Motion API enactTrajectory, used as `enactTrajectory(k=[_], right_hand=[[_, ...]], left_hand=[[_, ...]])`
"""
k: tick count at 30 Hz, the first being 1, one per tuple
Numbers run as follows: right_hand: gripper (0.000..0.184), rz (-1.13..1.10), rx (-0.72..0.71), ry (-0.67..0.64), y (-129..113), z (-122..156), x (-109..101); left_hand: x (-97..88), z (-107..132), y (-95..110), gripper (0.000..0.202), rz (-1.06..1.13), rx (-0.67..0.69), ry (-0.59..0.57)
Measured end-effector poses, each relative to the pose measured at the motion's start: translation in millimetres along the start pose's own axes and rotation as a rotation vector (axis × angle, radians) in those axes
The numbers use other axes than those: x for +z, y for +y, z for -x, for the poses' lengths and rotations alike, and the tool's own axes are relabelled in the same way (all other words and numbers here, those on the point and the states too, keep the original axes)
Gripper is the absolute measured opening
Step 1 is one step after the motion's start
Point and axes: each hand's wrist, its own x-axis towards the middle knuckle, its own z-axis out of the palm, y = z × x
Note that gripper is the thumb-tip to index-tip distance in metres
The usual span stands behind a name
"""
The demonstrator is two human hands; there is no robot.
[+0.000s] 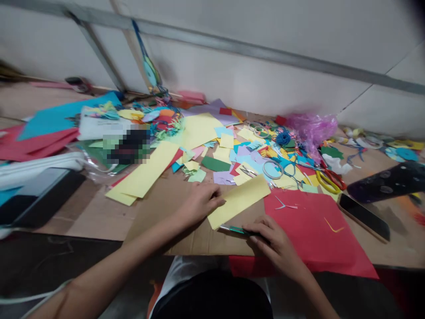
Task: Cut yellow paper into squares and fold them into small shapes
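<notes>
Across the left of the wooden tabletop point(89, 219), stacked red paper sheets point(36, 144) and a turquoise paper sheet point(63, 117) are spread out, and a flat black case point(40, 206) is placed nearer the edge. Part of the neighbouring pile is hidden by a pixelated patch point(128, 144). A long yellow paper strip point(142, 170) is laid beyond a sheet of brown cardboard point(159, 219).

The left hand point(199, 204) is extended over the cardboard from the lower left. Its fingers point(215, 199) are held nearly straight and close together, with no grip being taken, and are pressed against the left end of a yellow paper slip point(237, 201). The slip is lying tilted on the cardboard, just above the blade end of a teal-handled craft knife point(237, 230). That handle is enclosed by the curled, closed fingers point(262, 232) of the right hand point(275, 248), and the tip is pointed left.

To the right, a red paper sheet point(315, 230) is laid flat, with thin scraps on it. Beyond the hands, a heap of coloured paper scraps point(226, 164) is scattered, and a ball of blue yarn point(283, 138) and pink cellophane point(310, 130) are placed among or beside it. Yellow-handled scissors point(327, 182) are seen beside red-handled scissors point(336, 178). At the far right, a black smartphone point(363, 217) and a dark purple slab point(385, 181) are lying on the tabletop.
</notes>
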Motion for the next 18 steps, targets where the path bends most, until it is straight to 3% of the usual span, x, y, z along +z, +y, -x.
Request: enactTrajectory(k=[8,13,15,18], right_hand=[[0.026,-0.046,0.013,0.014,9,0,3],[0.026,-0.048,0.037,0.011,10,0,3],[0.027,-0.053,0.039,0.009,10,0,3],[0.027,-0.051,0.035,0.020,10,0,3]], left_hand=[[-14.6,3,-2,0.033,-0.033,0.069,0.019],[-28.5,8,-13,0.034,0.022,0.117,0.034],[-37.0,13,-19,0.036,-0.014,0.085,0.074],[-56.9,21,-28,0.042,-0.032,-0.079,0.133]])
